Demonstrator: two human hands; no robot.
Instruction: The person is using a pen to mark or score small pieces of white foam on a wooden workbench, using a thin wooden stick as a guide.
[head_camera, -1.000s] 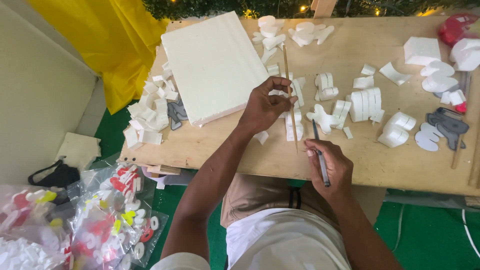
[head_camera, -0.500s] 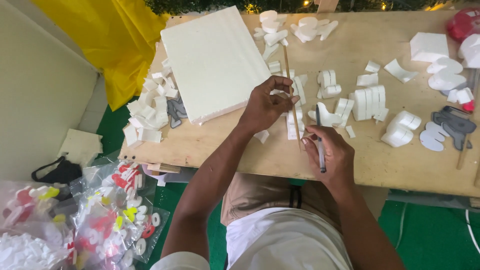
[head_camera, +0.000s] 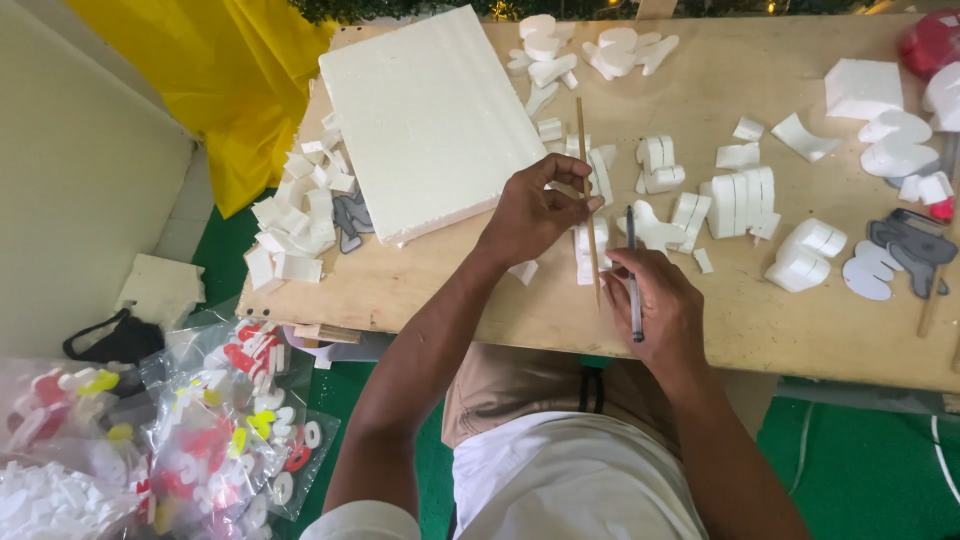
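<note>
Head view: at far left, clear bags (head_camera: 215, 420) are seen on the floor, filled with small red, yellow and white foam shapes; how full the rearmost one is cannot be told. On the table (head_camera: 450, 290), a heap of white offcuts (head_camera: 295, 225) is piled beside a thick foam slab (head_camera: 430, 120).

Right of the slab, the left hand (head_camera: 530, 215) is closed on a thin wooden stick (head_camera: 588, 200), pinched between thumb and fingertips and laid lengthwise over a small foam piece (head_camera: 585, 250) at the table's near edge. The right hand (head_camera: 665, 310) is wrapped around a dark pen (head_camera: 633, 290), its tip pointed up at the foam just beside the stick.

For a clean line, the stick is best pressed flat and kept from pivoting, with the pen drawn close along its edge under light pressure, since foam dents easily.

Further right, cut foam shapes (head_camera: 740, 195) are scattered, and grey templates (head_camera: 915, 250) are laid near the edge.
</note>
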